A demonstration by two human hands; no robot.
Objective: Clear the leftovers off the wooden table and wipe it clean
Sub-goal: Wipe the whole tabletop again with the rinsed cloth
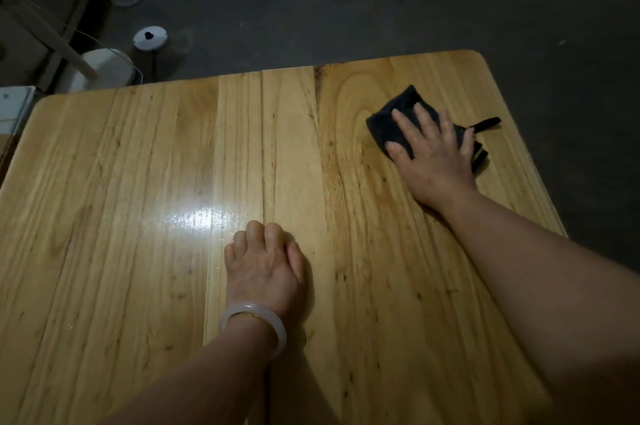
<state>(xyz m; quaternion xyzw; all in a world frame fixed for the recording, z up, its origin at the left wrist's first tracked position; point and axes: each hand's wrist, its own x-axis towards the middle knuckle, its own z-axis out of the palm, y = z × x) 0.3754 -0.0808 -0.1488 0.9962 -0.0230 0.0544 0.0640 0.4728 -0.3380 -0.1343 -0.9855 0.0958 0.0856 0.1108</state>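
The table point(138, 251) fills most of the frame, its pale planks running from the bottom edge up to the rounded far corners, with a bright glare patch just left of centre. Beyond it, the dark floor point(346, 1) takes up the top of the frame.

The right hand point(433, 154) lies flat in the upper right, palm down and fingers spread, pressing on the cloth point(391, 123) rather than clenching it. The cloth is dark and bunched, lying on the table near the far right corner; part of it shows past the fingertips toward the upper left, and a thin strip sticks out to the right of the hand.

The left hand point(266, 265) rests on the table at lower centre, fingers curled loosely under, gripping nothing. A pale bangle point(254, 324) circles its wrist.

In the upper left, off the table, a white round object point(150, 37) with a dark mark sits on the floor.
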